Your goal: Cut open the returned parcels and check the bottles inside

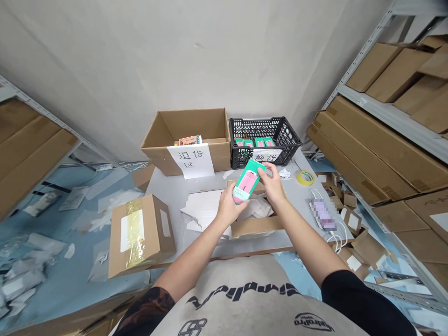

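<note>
Both my hands hold a small green box with a pink item pictured on it above an opened cardboard parcel on the grey table. My left hand grips the box's lower end. My right hand pinches its upper end. White packing paper spills out of the parcel beneath my hands.
At the table's back stand a labelled cardboard box and a black crate holding similar green boxes. A taped parcel sits at the left edge; a tape roll and a phone with cable lie right. Shelves of cartons flank both sides.
</note>
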Available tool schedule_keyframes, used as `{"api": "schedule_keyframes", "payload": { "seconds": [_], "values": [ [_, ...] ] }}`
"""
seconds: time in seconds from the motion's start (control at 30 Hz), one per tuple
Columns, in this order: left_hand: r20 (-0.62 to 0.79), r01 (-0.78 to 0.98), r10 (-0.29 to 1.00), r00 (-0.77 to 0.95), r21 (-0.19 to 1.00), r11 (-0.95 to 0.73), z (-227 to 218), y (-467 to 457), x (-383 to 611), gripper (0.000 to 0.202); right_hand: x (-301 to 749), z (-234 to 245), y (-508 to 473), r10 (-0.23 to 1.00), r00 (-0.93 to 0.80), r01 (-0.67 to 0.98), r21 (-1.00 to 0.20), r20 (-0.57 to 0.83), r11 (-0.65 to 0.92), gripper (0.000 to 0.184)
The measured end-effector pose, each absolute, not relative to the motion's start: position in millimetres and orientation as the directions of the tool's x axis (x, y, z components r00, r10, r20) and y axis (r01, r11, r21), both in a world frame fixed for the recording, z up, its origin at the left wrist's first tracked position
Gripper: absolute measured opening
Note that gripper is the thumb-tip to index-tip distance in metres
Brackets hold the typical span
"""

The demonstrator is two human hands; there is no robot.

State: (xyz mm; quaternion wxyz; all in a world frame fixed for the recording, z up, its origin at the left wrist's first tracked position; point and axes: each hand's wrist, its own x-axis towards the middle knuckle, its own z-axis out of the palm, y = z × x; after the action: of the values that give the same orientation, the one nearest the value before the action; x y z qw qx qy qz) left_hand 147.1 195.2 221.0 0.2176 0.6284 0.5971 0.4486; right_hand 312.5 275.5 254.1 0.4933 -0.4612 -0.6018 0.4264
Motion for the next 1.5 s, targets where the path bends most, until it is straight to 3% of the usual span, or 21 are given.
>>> {"api": "schedule_keyframes", "payload": {
  "seconds": [0.1,0.23,0.33,0.57,0.7,0.93,1.1,1.33,1.5],
  "values": [
    [0.232,0.466,0.966,-0.111,0.871,-0.156,220,201,149,0.062,315,253,282,0.988,-0.147,-0.069,-0.997,0.044,0.034,0.073],
    [0.072,0.200,0.996,-0.043,0.978,-0.062,221,207,148,0.049,324,257,288,0.981,-0.191,-0.088,-0.996,-0.015,-0.032,0.089],
    [-0.053,-0.011,0.996,0.076,0.998,0.054,227,207,141,0.051,331,260,294,0.980,-0.193,-0.066,-0.997,-0.036,-0.050,0.088],
    [-0.147,-0.161,0.971,0.190,0.971,0.179,239,209,138,0.071,329,257,299,0.968,-0.244,-0.096,-0.991,-0.062,-0.088,0.082],
    [-0.158,-0.258,0.974,0.162,0.946,0.196,236,218,146,0.072,327,249,302,0.979,-0.194,-0.111,-0.991,-0.058,-0.081,0.075],
    [-0.186,-0.305,0.981,0.045,0.933,0.191,235,258,163,0.067,342,253,300,0.916,-0.362,-0.038,-0.979,-0.175,-0.202,0.081],
    [-0.178,-0.324,0.981,0.077,0.926,0.193,249,307,183,0.066,365,263,334,0.933,-0.320,-0.087,-0.976,-0.161,-0.199,0.081],
    [-0.205,-0.201,0.969,0.139,0.952,0.231,285,414,210,0.066,397,283,440,0.941,-0.293,-0.072,-0.977,-0.172,-0.201,0.083],
    [-0.212,-0.078,0.969,0.129,0.972,0.223,295,502,225,0.063,411,294,528,0.926,-0.313,-0.033,-0.972,-0.210,-0.232,0.069]
  ]
}}
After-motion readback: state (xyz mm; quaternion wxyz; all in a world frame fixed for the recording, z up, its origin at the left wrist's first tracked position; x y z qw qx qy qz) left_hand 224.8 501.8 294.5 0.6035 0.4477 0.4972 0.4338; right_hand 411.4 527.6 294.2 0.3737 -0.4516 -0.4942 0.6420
